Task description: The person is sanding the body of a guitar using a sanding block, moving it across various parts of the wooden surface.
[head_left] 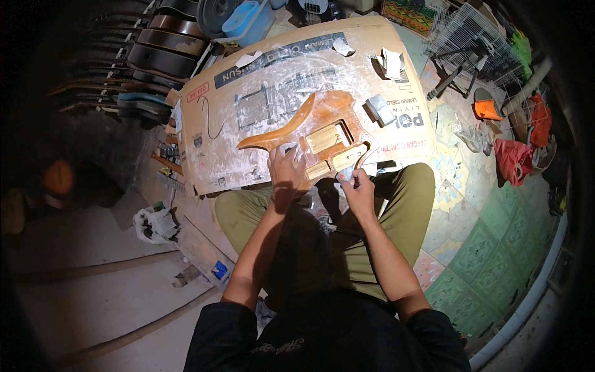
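Observation:
A wooden electric guitar body with long curved horn and routed cavities lies on a dusty cardboard sheet, its near end by my lap. My left hand grips the body's left edge, fingers curled on it. My right hand pinches a small pale grey-blue piece, possibly sandpaper, against the near right edge of the body. A grey block rests right of the guitar body.
Several guitars are racked at upper left. A blue tub sits behind the cardboard. A wire cage, black stand and red cloth are at right. A plastic bag lies at lower left.

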A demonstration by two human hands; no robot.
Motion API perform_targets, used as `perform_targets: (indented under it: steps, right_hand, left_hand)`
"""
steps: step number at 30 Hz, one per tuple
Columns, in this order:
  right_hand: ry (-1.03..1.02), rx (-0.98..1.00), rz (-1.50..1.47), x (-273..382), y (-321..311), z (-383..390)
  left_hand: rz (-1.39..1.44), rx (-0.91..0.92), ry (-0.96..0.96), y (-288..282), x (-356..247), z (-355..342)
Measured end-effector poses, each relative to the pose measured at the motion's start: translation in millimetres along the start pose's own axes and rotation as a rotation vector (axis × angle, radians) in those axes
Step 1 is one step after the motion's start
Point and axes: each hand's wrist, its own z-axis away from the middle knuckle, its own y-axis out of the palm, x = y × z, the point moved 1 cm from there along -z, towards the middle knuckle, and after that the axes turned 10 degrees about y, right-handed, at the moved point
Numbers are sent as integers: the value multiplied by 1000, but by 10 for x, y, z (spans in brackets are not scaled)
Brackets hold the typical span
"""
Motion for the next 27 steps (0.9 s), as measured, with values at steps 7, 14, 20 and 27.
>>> perform_targets:
  steps: [7, 14, 20, 27]
  right_hand:
    - [21, 11, -26, -6, -8, -8]
    - [38, 5, 15, -16, -11, -11]
    - [27, -3, 25, -63, 7, -26]
    - [5, 5, -14, -67, 6, -18]
  left_hand:
    - [-113, 110, 158, -41, -297, 265]
    - [-228, 189, 138, -40, -152, 185]
    - [-264, 228, 90, -47, -13, 72]
    - [-212, 217, -29, -36, 82, 65]
